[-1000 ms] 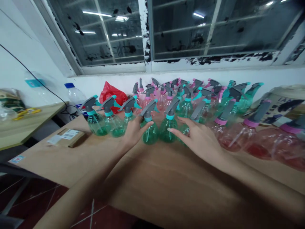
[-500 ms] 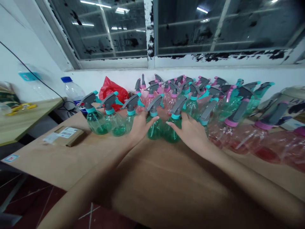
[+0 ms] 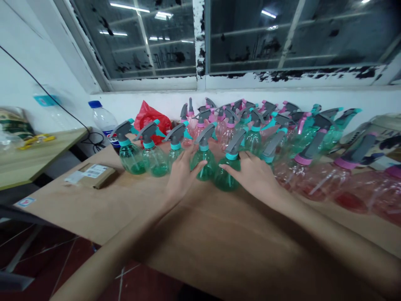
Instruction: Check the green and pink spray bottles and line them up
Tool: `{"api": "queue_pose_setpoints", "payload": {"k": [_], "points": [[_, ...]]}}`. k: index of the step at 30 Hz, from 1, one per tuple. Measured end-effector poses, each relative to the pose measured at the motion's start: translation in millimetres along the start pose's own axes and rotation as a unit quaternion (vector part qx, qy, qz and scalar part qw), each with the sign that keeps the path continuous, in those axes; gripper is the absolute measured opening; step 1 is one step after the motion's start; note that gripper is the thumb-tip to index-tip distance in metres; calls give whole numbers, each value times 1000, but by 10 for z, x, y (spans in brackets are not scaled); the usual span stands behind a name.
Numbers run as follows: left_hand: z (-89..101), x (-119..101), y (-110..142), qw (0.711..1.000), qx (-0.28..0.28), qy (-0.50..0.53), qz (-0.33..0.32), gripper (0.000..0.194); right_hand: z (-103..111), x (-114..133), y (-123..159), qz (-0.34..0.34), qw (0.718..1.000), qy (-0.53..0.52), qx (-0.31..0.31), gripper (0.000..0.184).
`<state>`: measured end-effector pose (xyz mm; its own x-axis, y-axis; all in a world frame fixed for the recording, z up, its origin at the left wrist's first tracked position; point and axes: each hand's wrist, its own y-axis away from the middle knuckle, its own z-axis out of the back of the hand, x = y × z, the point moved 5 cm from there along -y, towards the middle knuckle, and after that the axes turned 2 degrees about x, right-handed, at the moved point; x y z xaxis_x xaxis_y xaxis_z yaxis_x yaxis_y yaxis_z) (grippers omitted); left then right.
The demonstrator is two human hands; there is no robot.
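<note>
My left hand [image 3: 181,175] curls round the left side of a green spray bottle [image 3: 204,166], its thumb across the front and its fingers partly hidden behind. Just to the right, my right hand [image 3: 255,173] grips another green spray bottle [image 3: 227,177] from its right side, thumb in front, other fingers mostly hidden. Both bottles stand upright with grey trigger heads and turquoise collars. To the left of my hands are several similar green spray bottles [image 3: 131,159] in a row. Pink spray bottles [image 3: 294,175] with grey heads stand on the right.
More pink and green spray bottles [image 3: 228,133] crowd the back along the wall. A red plastic bag [image 3: 152,119], a blue-capped bottle [image 3: 103,119] and a flat cardboard packet [image 3: 98,177] are on the left of the wooden table [image 3: 219,242]. A box [image 3: 380,131] sits at far right.
The bottle in my right hand has come slightly nearer to me. My left hand has shifted a little down and outward. The view has turned slightly left.
</note>
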<state>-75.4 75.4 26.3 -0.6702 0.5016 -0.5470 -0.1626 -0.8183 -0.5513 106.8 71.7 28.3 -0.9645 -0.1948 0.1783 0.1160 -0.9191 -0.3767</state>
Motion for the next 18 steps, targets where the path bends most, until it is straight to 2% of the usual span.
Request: {"api": "queue_pose_setpoints", "payload": {"k": [5, 7, 11, 14, 18], "points": [[143, -156, 343, 999, 14, 38, 21, 38, 95, 76, 276, 40, 998, 33, -26, 58], [124, -284, 439, 994, 50, 91, 24, 40, 143, 109, 432, 69, 997, 33, -31, 56], [-19, -610, 523, 981, 134, 140, 9, 56, 233, 158, 769, 104, 994, 19, -25, 48], [-143, -839, 527, 971, 169, 168, -4, 66, 270, 205, 1008, 139, 990, 9, -30, 47], [-264, -1032, 522, 964, 170, 206, 10, 49, 299, 219, 1246, 167, 984, -13, -55, 55]]}}
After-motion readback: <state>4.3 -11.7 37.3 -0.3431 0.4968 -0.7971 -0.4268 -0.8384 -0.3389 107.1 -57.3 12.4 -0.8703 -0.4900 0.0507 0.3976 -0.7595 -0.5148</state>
